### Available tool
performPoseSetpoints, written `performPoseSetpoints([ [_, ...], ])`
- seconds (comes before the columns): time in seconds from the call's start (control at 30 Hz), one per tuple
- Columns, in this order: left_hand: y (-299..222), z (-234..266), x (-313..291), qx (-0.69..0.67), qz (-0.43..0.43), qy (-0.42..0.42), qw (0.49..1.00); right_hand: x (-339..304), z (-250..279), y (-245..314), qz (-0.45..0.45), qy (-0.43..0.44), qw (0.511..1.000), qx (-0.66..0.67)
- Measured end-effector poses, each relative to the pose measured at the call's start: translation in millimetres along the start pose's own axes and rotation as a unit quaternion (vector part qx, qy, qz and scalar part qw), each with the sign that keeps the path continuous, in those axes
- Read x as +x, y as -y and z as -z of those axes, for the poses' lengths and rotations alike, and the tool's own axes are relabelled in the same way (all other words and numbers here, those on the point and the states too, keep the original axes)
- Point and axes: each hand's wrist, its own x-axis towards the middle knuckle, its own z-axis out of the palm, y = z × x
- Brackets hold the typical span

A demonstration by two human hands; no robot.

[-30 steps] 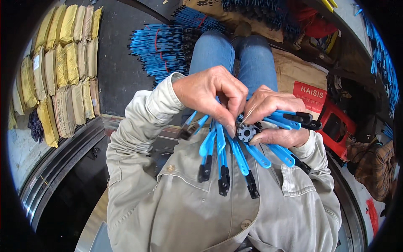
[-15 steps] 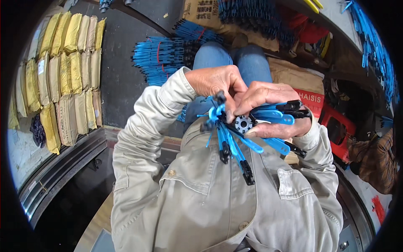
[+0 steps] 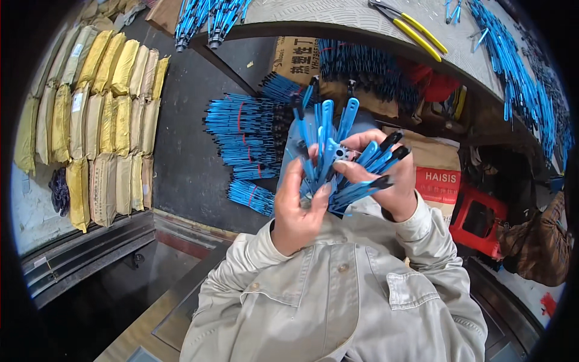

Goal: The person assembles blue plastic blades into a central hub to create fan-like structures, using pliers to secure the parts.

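Note:
In front of my lap is an assembly of flat blue arms (image 3: 326,117) with black tips, fanned around a small round hub (image 3: 341,153). My right hand (image 3: 386,175) is closed on it. Its thumb presses beside the hub, and several arms stick out between the fingers. My left hand (image 3: 297,211) is closed around the arms on the left side, with thumb and fingertips against them. Some of those arms are blurred, and the fingers partly hide how they join the hub.
Bundles of blue arms tied with red bands (image 3: 241,130) lie on the dark floor at left. Stacked yellow and tan packages (image 3: 78,120) stand far left. The workbench (image 3: 338,15) above holds yellow-handled pliers (image 3: 413,33) and loose blue pieces (image 3: 512,66). A red plastic frame (image 3: 476,220) is at right.
My left hand has come down from above the hub to the near left side of the assembly. The arms now spread upward and right. The view has tilted, showing more workbench.

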Motion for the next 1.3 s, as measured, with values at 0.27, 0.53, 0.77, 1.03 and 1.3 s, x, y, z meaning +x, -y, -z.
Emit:
performPoseSetpoints([
  [0.27,-6.8,-7.1,11.7,-0.042,-0.019,0.07,0.996,-14.1,-0.9,-6.5,0.1,-0.036,0.994,0.008],
  [0.53,-3.9,-19.7,5.3,0.026,-0.11,0.053,0.992,-27.4,5.5,-11.5,0.088,-0.026,0.996,-0.01],
  [0.77,1.5,-18.1,6.6,-0.035,-0.097,0.064,0.993,-27.2,16.9,-15.0,0.0,0.039,0.997,0.061],
  [1.03,21.9,13.9,23.3,-0.274,0.065,0.19,0.941,-13.9,41.6,-33.0,-0.125,0.242,0.945,0.178],
  [1.3,21.9,17.0,23.0,-0.17,-0.038,0.197,0.965,-16.7,12.1,-34.7,0.094,0.228,0.968,-0.049],
])
